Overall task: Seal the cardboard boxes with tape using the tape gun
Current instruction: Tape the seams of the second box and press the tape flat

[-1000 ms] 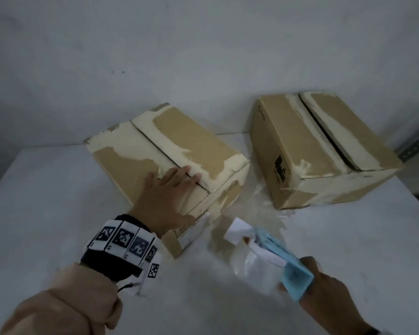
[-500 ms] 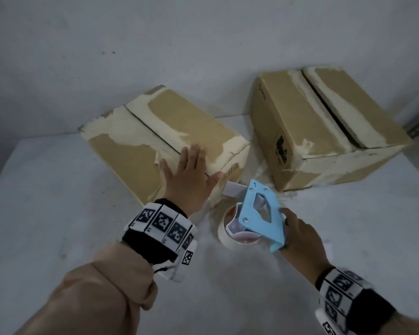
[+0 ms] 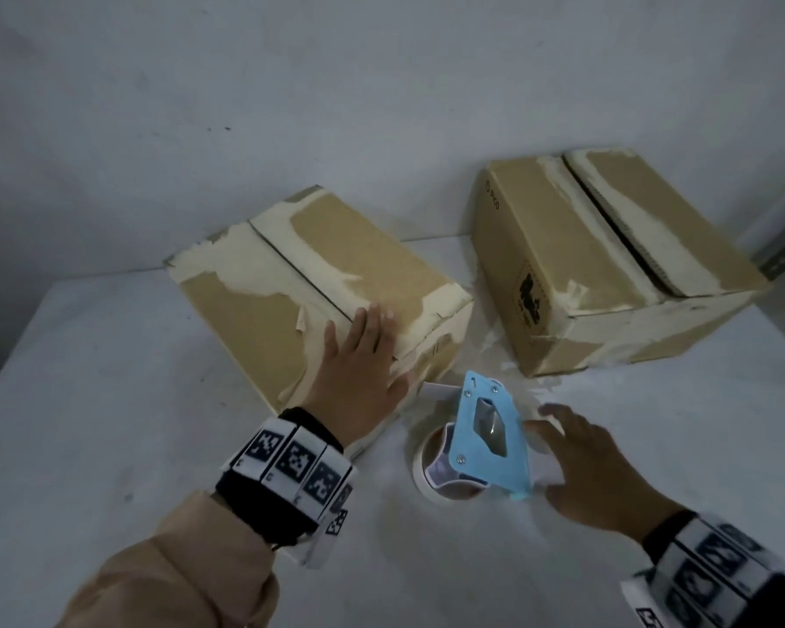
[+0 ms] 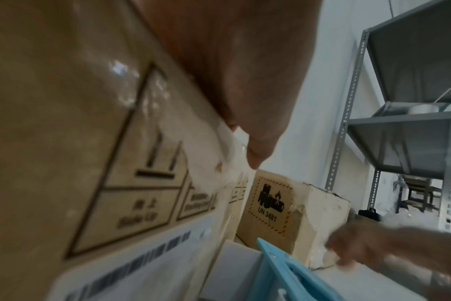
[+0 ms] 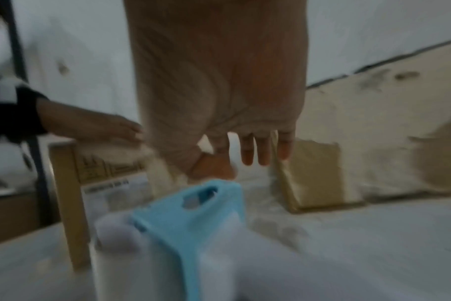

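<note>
While the left hand (image 3: 359, 378) lies flat on the near corner of the left box (image 3: 318, 283), fingers straight and together across the centre seam, it seems placed there to hold the flaps down and keep the box from sliding once tape is drawn over it. That box sits near the back edge of the table (image 3: 109, 401); the right box (image 3: 608, 265) stands beside it toward the right edge, its flaps parted by a dark gap and, I judge, not yet sealed. Between the boxes and the front edge, the tape gun (image 3: 486, 441) rests on the table with its blue plate up and a loose tab of tape toward the left box, likely set there within easy reach. Just right of it, the right hand (image 3: 594, 469) is spread, fingers apart and relaxed, holding nothing; whether a fingertip touches the gun I cannot tell.
</note>
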The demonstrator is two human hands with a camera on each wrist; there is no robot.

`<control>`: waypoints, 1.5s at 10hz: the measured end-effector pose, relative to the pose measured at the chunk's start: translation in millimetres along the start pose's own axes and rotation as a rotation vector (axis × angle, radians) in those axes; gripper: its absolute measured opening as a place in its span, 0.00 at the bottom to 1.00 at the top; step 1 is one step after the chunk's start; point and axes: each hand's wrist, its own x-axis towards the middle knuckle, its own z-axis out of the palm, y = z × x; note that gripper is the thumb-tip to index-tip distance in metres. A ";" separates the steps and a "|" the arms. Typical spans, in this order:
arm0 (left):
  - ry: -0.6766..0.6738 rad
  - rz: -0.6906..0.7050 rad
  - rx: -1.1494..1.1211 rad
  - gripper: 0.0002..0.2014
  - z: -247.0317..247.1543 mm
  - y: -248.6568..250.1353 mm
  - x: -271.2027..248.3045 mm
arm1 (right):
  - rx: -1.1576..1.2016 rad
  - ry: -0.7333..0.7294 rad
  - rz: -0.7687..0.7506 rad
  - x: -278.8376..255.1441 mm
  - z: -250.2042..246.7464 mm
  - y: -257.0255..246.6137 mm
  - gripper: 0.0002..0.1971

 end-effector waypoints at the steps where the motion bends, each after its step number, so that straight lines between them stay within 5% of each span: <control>1: -0.043 0.069 -0.037 0.34 -5.6 -2.6 -19.7 | 0.109 0.398 -0.130 17.6 -25.5 -28.9 0.18; 2: -0.110 0.127 -0.235 0.26 -25.0 -12.7 -40.6 | 0.204 0.545 -0.340 45.7 -44.6 -79.4 0.21; 3: -0.005 0.078 -0.488 0.20 -51.5 -36.4 -49.7 | 0.137 0.552 -0.491 75.4 -43.7 -115.3 0.29; 4: 0.149 -0.015 -0.456 0.18 -74.8 -68.2 -36.7 | 0.063 0.501 -0.526 98.9 -42.2 -132.8 0.35; 5: 0.146 -0.107 -0.374 0.21 -87.8 -101.2 -5.5 | -0.046 0.394 -0.473 108.5 -42.9 -135.6 0.41; 7: -0.089 -0.219 -0.033 0.27 -82.7 -150.5 70.2 | -0.125 0.334 -0.479 114.4 -29.1 -122.7 0.40; 9: -0.175 -0.316 0.051 0.26 -66.3 -175.7 113.0 | -0.104 0.354 -0.525 117.5 -22.4 -120.3 0.41; 11: 0.304 0.034 0.301 0.31 19.9 -251.4 172.7 | -0.103 0.376 -0.525 116.1 -25.6 -122.1 0.40; 12: -0.228 -0.262 0.154 0.41 -37.3 -191.6 123.4 | -0.095 0.367 -0.503 114.3 -27.7 -122.9 0.40; 13: -0.364 -0.225 0.142 0.41 -57.1 -168.4 96.5 | -0.106 0.356 -0.491 113.4 -29.5 -124.1 0.40; 15: -0.358 -0.178 0.244 0.31 -51.4 -165.8 90.8 | -0.115 0.339 -0.492 113.6 -28.6 -124.4 0.42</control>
